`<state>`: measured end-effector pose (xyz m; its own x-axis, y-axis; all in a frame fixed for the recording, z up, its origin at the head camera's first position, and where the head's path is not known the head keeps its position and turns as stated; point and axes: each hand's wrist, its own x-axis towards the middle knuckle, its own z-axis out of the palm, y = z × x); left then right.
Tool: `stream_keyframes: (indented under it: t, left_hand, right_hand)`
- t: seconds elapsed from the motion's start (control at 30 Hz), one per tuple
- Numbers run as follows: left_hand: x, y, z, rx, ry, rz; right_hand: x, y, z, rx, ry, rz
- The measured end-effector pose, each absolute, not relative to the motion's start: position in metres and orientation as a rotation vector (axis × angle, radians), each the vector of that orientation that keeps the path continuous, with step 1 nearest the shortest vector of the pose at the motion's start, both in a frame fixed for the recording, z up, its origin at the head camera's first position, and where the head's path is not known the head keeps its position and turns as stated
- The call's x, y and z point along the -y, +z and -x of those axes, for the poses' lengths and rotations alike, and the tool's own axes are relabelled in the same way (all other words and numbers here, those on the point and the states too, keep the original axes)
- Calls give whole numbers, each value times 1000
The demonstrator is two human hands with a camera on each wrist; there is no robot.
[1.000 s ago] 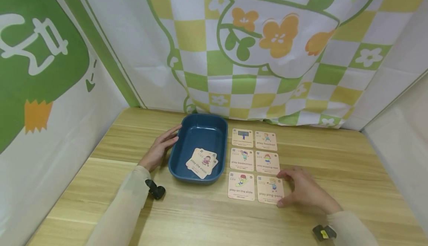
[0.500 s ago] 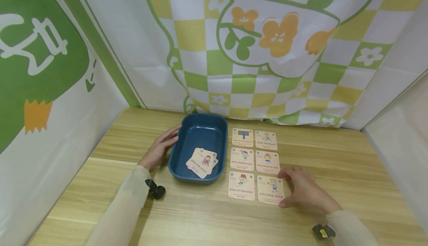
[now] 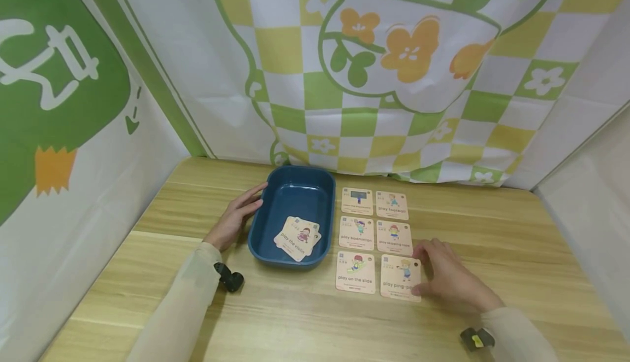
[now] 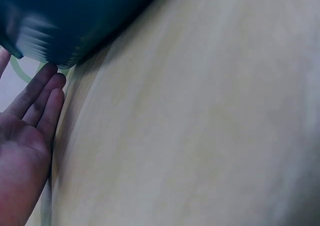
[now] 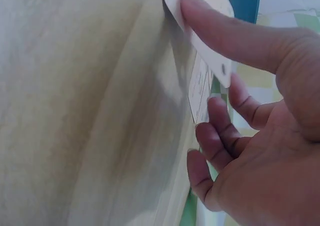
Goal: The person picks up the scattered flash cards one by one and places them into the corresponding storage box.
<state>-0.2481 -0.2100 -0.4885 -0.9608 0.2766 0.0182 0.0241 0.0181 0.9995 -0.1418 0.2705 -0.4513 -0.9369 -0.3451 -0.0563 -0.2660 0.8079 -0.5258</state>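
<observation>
My left hand (image 3: pixel 233 221) rests on the left side of a dark blue tray (image 3: pixel 295 198). In the left wrist view its fingers (image 4: pixel 50 110) are fairly straight against the tray's outer wall. My right hand (image 3: pixel 450 277) pinches the right edge of the "play ping-pong" card (image 3: pixel 397 274). Seen from the right wrist, the thumb lies on the face of that card (image 5: pixel 215 50), which is tilted up off the table. Inside the tray lie a few overlapping cards, the "play the violin" card (image 3: pixel 299 236) on top.
Beside the tray several cards lie in two columns: "play on the slide" (image 3: pixel 355 273), "play badminton" (image 3: pixel 356 233), "play skipping rope" (image 3: pixel 394 237), "play football" (image 3: pixel 391 205) and a blackboard card (image 3: pixel 357 201). A patterned cloth (image 3: pixel 364 116) hangs behind the wooden table (image 3: pixel 305 323).
The right thumb and fingers have closed on the ping-pong card, whose edge has lifted and shifted slightly right. The left hand and tray stay put.
</observation>
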Motion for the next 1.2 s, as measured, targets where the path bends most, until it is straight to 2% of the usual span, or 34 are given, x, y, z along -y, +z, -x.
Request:
stream_keyframes:
  t: [0.5,1.2]
  left_hand:
    - [211,-489,248,-2112,2046,-318]
    - [210,-490,249,-2111,2053,-307]
  right_hand:
    - [-281,-443,147,-2747,-1062,589]
    - [-283,-433,151,-2764,-1113,592]
